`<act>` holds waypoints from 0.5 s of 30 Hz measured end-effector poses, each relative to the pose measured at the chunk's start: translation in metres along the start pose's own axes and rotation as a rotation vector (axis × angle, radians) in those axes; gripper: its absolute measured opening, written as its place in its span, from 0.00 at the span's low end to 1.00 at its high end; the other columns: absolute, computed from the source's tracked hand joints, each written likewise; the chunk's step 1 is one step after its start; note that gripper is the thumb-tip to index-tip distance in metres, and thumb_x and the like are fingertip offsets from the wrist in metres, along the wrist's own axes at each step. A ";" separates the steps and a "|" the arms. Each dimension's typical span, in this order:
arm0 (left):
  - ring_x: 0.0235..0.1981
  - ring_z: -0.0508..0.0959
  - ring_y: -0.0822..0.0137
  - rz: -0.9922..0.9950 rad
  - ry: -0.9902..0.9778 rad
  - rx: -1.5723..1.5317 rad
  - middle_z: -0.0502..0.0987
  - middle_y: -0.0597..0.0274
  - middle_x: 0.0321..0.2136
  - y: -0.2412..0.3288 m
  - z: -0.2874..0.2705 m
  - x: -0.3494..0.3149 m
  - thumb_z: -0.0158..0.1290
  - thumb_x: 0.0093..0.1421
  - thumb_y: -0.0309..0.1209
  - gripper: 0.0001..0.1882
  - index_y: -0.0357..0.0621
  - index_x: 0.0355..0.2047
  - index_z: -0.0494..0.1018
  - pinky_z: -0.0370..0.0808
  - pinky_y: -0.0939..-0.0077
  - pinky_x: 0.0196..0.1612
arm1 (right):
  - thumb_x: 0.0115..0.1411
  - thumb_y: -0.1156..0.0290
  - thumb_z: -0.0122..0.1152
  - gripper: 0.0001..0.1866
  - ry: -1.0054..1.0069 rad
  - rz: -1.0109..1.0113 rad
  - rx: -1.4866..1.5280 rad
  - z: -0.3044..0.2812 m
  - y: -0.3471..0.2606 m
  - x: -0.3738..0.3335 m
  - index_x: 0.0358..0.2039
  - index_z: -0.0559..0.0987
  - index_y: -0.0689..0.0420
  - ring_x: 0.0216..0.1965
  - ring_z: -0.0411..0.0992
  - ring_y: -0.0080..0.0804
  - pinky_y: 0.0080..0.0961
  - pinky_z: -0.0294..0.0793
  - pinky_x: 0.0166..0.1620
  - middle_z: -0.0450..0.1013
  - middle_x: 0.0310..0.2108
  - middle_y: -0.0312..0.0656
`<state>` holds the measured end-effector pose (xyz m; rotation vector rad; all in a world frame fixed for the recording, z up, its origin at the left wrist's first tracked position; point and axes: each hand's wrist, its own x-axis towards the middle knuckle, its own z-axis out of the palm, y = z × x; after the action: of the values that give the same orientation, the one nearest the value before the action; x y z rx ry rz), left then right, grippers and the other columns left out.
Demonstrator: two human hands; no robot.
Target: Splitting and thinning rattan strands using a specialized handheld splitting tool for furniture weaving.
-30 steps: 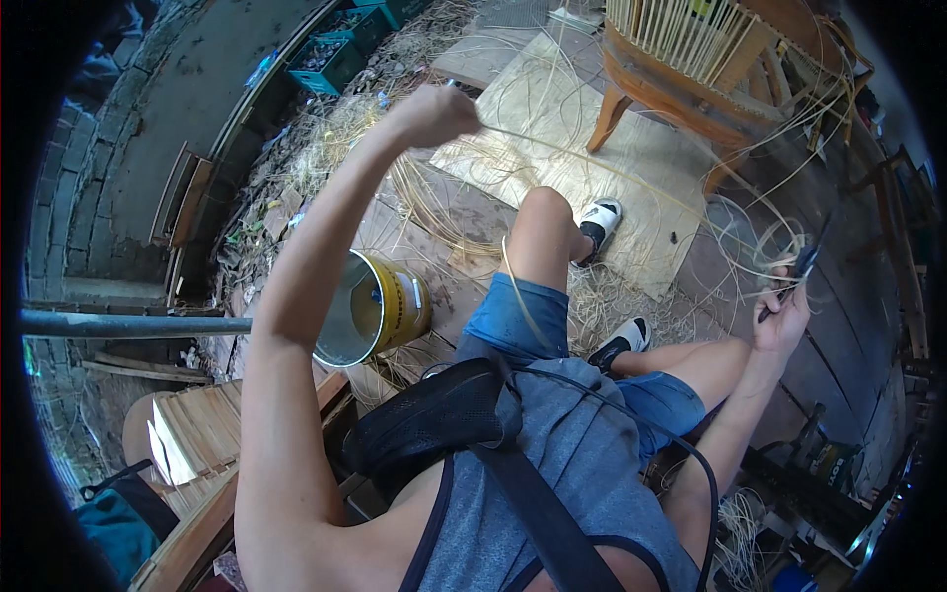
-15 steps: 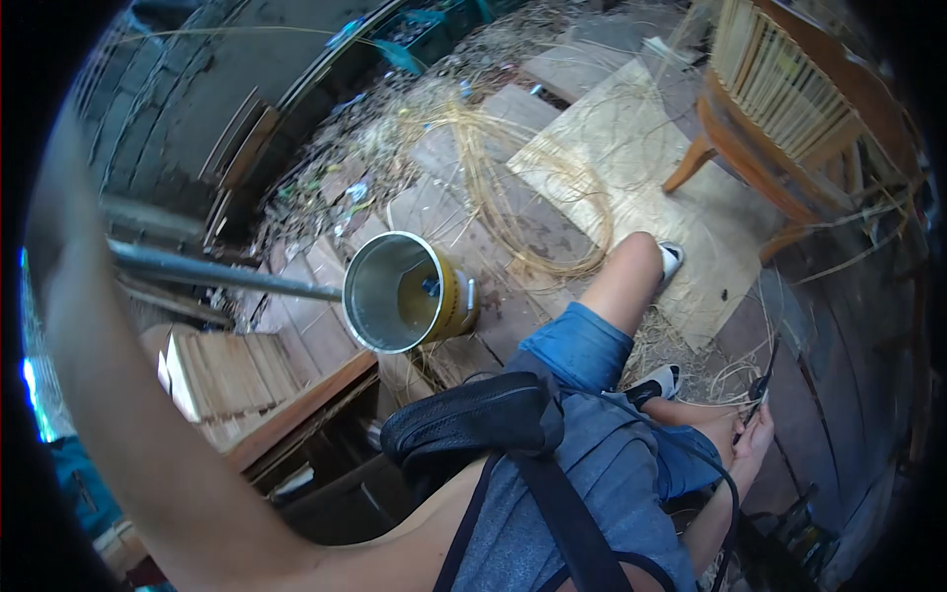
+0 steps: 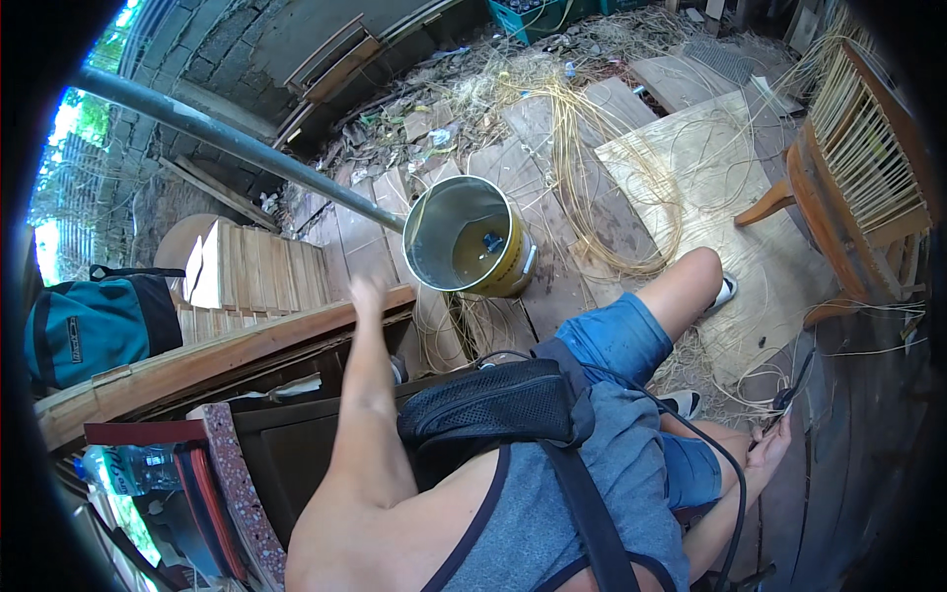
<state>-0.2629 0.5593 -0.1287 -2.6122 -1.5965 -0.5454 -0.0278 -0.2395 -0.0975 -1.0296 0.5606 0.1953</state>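
My left hand point(image 3: 370, 293), smeared by motion, is over the edge of a wooden beam point(image 3: 247, 345), left of a yellow metal bucket point(image 3: 514, 273). Liquid and a small dark object lie in the bucket. At the lower right, beside my knee, the fingers of my right hand point(image 3: 767, 452) are closed around a slender dark hand tool point(image 3: 784, 398), whose kind I cannot make out. Thin pale strands lie around that hand. Beyond my legs stands a wooden chair point(image 3: 827, 187) with a partly woven cane back. Loose cane strands point(image 3: 646, 264) lie coiled on the floor.
A grey metal pole point(image 3: 237, 138) slants down behind the bucket. Stacked wooden pieces point(image 3: 266, 266) and a teal bag point(image 3: 89, 331) are at the left. A pale sheet point(image 3: 691, 148) lies under the chair's legs. Debris and a green crate point(image 3: 528, 22) are farther back.
My left arm has swung down from the far left toward the bucket. My view has shifted left, bringing the teal bag into sight. My right hand keeps the dark tool by the knee.
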 end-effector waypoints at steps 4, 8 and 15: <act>0.52 0.74 0.50 -0.398 -0.918 0.342 0.74 0.43 0.49 -0.039 0.016 -0.141 0.58 0.49 0.35 0.24 0.38 0.46 0.74 0.73 0.60 0.53 | 0.68 0.60 0.43 0.16 -0.035 -0.059 -0.003 -0.011 0.005 -0.010 0.52 0.70 0.53 0.28 0.71 0.22 0.16 0.60 0.15 0.72 0.37 0.38; 0.50 0.75 0.49 -0.457 -0.877 0.280 0.75 0.41 0.47 -0.006 -0.002 -0.141 0.53 0.52 0.33 0.18 0.35 0.41 0.76 0.73 0.61 0.52 | 0.67 0.59 0.45 0.16 0.031 -0.073 0.033 -0.014 0.023 -0.018 0.50 0.70 0.53 0.28 0.70 0.22 0.16 0.60 0.14 0.72 0.36 0.38; 0.42 0.78 0.43 -0.583 -0.293 0.059 0.79 0.42 0.36 -0.072 -0.029 -0.012 0.48 0.58 0.32 0.12 0.38 0.35 0.77 0.77 0.55 0.43 | 0.65 0.58 0.49 0.13 -0.123 -0.085 -0.044 -0.004 0.034 -0.033 0.45 0.73 0.50 0.26 0.69 0.19 0.15 0.60 0.16 0.71 0.31 0.31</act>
<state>-0.3387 0.5772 -0.1165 -2.2361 -2.4388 -0.1162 -0.0709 -0.2218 -0.1072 -1.0739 0.4015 0.1950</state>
